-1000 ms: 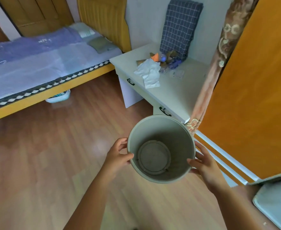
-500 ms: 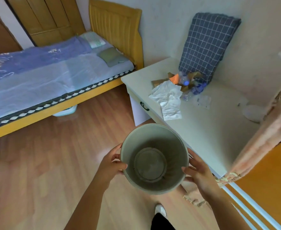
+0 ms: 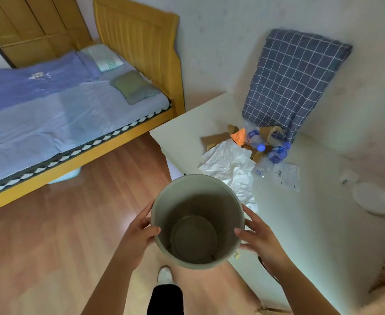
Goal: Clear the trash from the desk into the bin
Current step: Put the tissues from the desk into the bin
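Smooth white desk (image 3: 300, 223): crumpled paper (image 3: 230, 164), poss. plastic bottles (image 3: 255, 139); round bin (image 3: 197, 220) held w/ both hands.

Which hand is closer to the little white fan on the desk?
The right hand. It grips the bin on the side facing the white fan; the left hand holds the bin's far side, away from the desk.

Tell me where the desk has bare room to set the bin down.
Bare: the desk near the right hand, between crumpled paper and fan base. Crowded: trash under the checked pillow.
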